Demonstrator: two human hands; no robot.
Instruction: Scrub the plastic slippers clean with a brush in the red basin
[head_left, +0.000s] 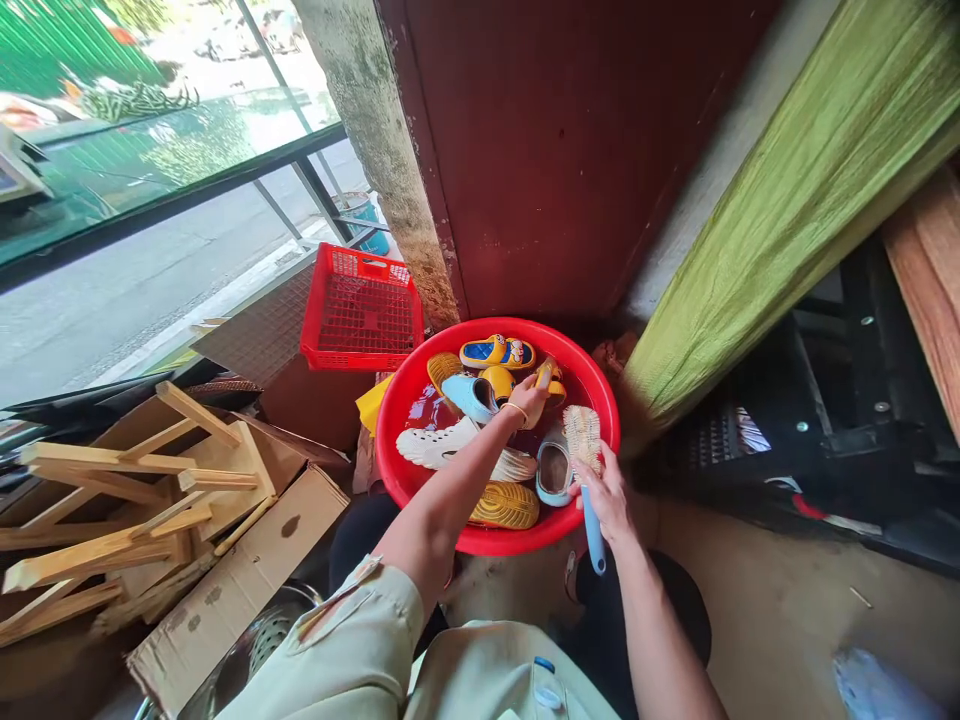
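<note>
A red basin with water in it holds several shoes between my knees. My right hand grips a scrub brush with a blue handle, its pale bristles facing up over the basin's right rim. At the far right of the basin, my left hand closes on a yellow slipper, partly hidden by my fingers. A blue-and-yellow slipper lies at the back. Around my left forearm are light blue clogs, a white clog and a yellow-brown sole. A grey-blue clog sits beside the brush.
A red plastic crate stands behind the basin to the left. Wooden stools and flattened cardboard crowd the left side. A dark red door is straight ahead, a green curtain hangs at right, and black furniture stands beyond it.
</note>
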